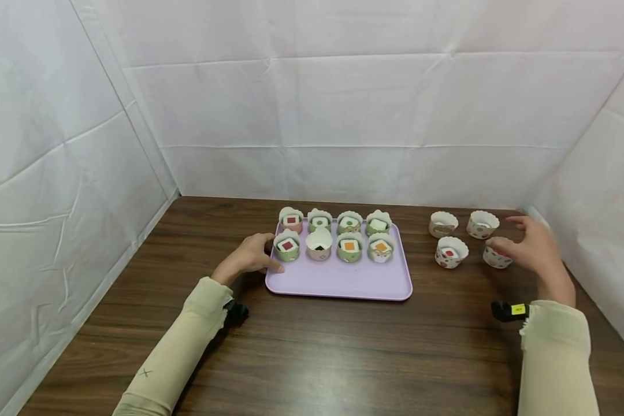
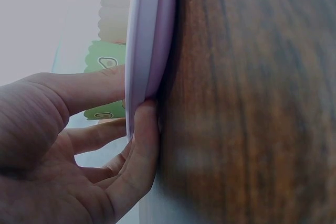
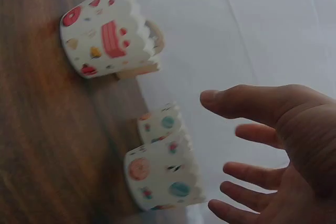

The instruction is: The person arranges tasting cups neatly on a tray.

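Paper cups: eight are sitting on the lilac tray, four are standing loose on the tabletop.
Left hand is pinching the tray's edge; right hand, grip spread open, is hovering beside the nearest loose cup. Judged step: reaching; closing fingers round it comes next.

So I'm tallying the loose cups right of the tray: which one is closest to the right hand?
The front-right cup, at the right hand's fingertips; the other three stand farther left or behind.
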A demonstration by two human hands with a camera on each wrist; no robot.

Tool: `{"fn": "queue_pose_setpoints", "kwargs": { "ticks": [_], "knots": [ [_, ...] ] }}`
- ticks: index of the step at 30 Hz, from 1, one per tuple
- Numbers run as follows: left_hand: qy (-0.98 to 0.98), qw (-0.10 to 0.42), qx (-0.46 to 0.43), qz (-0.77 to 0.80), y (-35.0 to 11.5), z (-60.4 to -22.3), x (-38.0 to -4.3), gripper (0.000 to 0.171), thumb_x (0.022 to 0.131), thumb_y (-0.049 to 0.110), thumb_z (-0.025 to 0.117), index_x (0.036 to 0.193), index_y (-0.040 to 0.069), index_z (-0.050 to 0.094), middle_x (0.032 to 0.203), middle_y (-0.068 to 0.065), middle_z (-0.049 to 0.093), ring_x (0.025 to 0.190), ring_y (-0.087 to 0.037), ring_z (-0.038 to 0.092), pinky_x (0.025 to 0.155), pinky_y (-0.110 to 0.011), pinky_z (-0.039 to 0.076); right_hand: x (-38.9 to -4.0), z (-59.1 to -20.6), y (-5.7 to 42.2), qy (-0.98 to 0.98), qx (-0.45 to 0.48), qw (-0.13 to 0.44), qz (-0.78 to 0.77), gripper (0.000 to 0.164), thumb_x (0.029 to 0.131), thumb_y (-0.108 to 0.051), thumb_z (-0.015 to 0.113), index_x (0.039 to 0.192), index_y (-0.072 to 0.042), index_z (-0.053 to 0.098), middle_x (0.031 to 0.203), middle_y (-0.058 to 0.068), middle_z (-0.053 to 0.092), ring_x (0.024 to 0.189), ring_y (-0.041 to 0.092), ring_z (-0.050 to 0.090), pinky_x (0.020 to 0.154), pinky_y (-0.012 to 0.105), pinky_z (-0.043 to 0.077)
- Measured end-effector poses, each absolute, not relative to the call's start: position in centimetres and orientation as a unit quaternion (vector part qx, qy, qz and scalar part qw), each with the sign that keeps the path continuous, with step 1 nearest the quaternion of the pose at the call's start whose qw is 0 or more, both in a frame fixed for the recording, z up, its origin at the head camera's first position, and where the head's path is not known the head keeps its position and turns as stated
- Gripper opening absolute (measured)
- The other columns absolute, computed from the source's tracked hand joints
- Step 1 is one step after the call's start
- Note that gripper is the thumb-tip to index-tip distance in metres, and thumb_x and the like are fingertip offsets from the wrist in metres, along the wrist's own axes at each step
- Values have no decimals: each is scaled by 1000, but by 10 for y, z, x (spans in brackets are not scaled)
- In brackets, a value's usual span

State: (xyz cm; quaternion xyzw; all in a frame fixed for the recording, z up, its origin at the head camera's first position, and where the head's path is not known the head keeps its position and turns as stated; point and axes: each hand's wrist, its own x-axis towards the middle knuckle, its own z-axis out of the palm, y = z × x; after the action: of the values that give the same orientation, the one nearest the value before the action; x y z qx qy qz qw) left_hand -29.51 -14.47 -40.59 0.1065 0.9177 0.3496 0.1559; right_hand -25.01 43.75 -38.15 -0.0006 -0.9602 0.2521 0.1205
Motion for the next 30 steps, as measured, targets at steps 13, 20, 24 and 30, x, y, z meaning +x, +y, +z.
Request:
{"fn": "queue_pose_setpoints", "kwargs": {
  "ticks": [13,20,24,30],
  "knots": [
    [918,156,106,349,-145,-406,-296,86,82,13,88,153,-2,42,130,-25,61,83,-22,68,69,-31,63,-251,-398,447,-951,-77,33,296,101,96,-48,67,159,9,12,147,49,34,131,65,36,100,73,40],
    [918,158,104,350,-144,-406,-296,85,82,13,87,153,-1,43,131,-25,61,87,-23,68,69,-30,63,-252,-400,450,-957,-92,18,276,98,98,-50,64,159,10,15,150,47,32,133,66,31,102,75,37],
    [918,158,106,347,-144,-406,-296,85,83,13,87,154,-1,42,132,-25,61,87,-23,69,70,-30,63,-252,-401,450,-961,-89,6,262,94,99,-49,63,157,11,20,153,46,28,135,67,27,104,76,33],
    [916,161,106,351,-145,-407,-296,86,83,13,87,154,-1,42,132,-25,61,86,-22,68,70,-31,63,-253,-404,452,-971,-71,-1,228,81,99,-38,63,151,14,29,147,51,29,130,69,30,103,77,32]
  ]
}}
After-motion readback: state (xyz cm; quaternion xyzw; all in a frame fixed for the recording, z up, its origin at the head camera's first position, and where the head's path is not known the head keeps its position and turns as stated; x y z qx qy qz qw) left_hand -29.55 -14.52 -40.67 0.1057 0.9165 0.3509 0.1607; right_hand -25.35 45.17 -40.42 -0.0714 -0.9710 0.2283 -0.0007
